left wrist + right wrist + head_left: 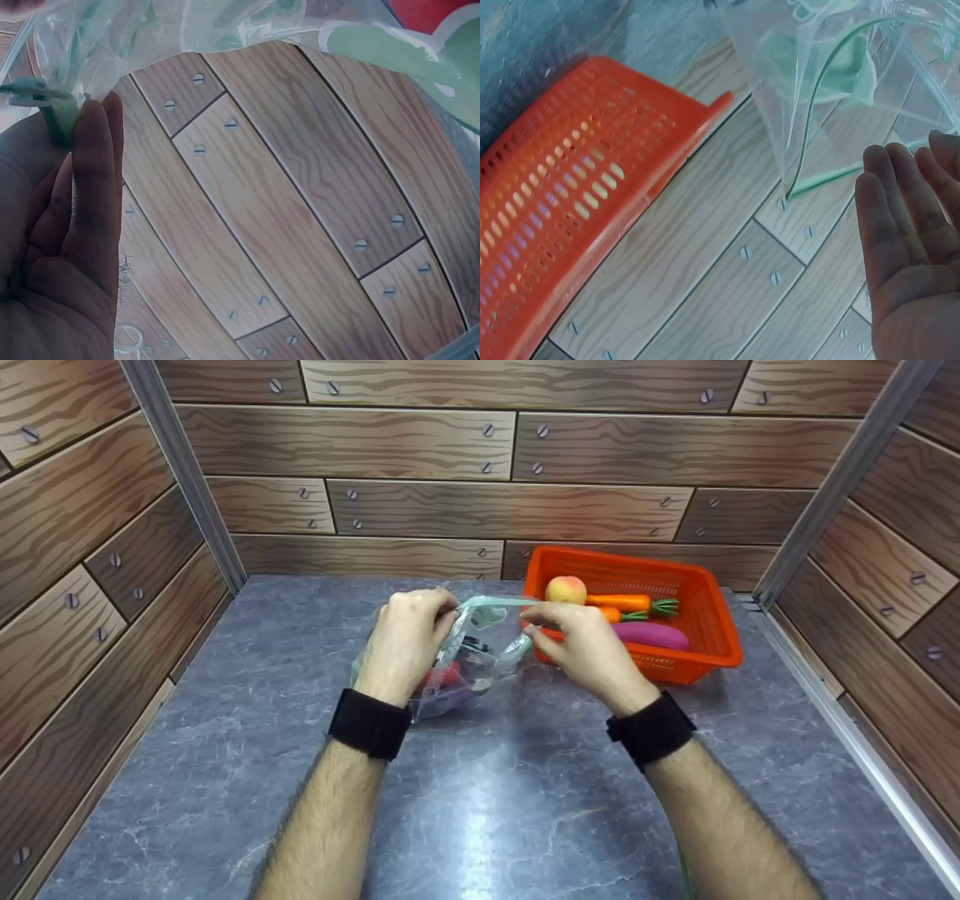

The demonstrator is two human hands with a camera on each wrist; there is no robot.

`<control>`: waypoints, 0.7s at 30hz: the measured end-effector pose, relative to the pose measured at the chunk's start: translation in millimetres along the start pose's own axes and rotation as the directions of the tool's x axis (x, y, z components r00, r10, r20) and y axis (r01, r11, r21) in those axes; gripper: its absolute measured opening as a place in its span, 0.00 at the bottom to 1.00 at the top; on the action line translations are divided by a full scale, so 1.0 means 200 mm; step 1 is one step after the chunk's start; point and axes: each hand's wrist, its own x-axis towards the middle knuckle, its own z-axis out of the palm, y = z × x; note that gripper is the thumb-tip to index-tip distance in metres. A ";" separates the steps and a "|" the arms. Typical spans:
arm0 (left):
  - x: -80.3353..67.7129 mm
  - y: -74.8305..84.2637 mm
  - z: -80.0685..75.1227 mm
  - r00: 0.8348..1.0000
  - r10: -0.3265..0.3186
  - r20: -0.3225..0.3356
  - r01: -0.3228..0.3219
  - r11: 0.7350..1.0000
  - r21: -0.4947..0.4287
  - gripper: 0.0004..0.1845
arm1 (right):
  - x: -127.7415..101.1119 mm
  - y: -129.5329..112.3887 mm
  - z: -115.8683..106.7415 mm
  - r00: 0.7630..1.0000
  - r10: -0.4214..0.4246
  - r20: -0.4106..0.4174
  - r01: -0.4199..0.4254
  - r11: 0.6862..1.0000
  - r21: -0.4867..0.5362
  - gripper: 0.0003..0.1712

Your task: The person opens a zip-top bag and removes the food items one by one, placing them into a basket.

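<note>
A: Bag (469,660) position? Quick.

B: Clear zip bag is sitting on the worktop (480,780), mouth up, stretched between both hands. I'm seeing the left hand (405,641) pinching the left end of the green seal strip (495,601) and the right hand (589,649) pinching the right end. Both grips are closing on the rim only, fingers curled, nothing else held.

A: Axis?

B: Seal is running left to right, roughly level, between the two grips. Bag body is hanging below and towards the left hand, with red and dark items inside, too blurred to name.

A: Basket?

B: Orange basket (705,615) is lying just beyond the right hand, so the right hand is nearer. It's holding a peach (565,589), carrots (626,604) and an aubergine (651,635).
</note>
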 end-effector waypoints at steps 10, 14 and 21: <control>-0.01 0.00 0.03 0.999 -0.030 0.039 0.032 0.999 -0.040 0.05 | 0.03 0.01 0.14 0.997 -0.039 0.060 0.042 0.998 -0.042 0.14; -0.02 0.00 0.05 0.999 -0.026 0.048 0.028 0.999 -0.042 0.05 | 0.05 0.02 0.20 0.994 -0.044 0.098 0.050 0.997 -0.063 0.14; -0.03 0.00 0.07 0.999 -0.020 0.037 0.021 1.000 -0.022 0.05 | 0.07 0.05 0.29 0.984 -0.016 0.175 0.034 0.994 -0.102 0.15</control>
